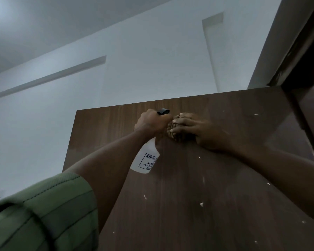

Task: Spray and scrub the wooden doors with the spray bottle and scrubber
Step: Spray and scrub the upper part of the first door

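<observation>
A dark brown wooden door (207,187) fills the lower right of the view, flecked with small white spots. My left hand (150,123) is raised near the door's top edge and grips the neck of a white spray bottle (146,160) with a black nozzle (163,111) pointing right. My right hand (198,131) lies flat against the door just right of the bottle, pressing a brown woven scrubber (174,134) to the wood. Most of the scrubber is hidden under my fingers.
The door stands open from a dark frame (301,69) at the upper right. A white wall (134,60) with recessed slots and a ceiling lie beyond the door's top edge. My green sleeve (43,214) covers the lower left.
</observation>
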`<state>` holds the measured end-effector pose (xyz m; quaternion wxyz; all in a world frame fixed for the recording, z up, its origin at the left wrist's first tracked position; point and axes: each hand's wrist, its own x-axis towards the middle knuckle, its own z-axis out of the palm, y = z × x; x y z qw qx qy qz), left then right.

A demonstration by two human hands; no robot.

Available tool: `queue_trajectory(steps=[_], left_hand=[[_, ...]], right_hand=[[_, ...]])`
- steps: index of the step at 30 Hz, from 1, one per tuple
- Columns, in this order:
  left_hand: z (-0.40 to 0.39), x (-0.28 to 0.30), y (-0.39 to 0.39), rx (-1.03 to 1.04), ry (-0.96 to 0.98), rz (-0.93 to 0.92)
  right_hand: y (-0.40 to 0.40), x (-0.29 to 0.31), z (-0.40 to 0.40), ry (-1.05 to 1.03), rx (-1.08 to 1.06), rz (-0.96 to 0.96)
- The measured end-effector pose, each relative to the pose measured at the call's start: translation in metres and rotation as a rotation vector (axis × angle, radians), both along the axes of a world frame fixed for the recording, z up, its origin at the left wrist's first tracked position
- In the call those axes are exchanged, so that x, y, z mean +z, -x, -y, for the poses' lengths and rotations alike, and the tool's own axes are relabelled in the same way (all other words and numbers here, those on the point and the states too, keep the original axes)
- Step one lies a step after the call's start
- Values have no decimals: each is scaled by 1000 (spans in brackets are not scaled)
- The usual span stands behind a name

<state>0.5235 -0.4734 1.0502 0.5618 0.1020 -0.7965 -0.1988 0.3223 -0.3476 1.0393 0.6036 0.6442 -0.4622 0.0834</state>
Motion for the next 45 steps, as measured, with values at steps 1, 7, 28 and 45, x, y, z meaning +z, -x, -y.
queue_trajectory(steps=[1, 7, 28, 45], left_hand=[[-1, 0, 2, -10, 5, -2], [-17, 3, 13, -88, -26, -31], [-66, 2, 68, -141, -50, 5], [-123, 8, 107, -161, -72, -4]], right_hand=[[7, 12, -9, 17, 7, 26], [11, 73, -15, 406, -47, 450], [74, 64, -84, 241, -49, 302], [88, 28, -95, 390, 11, 296]])
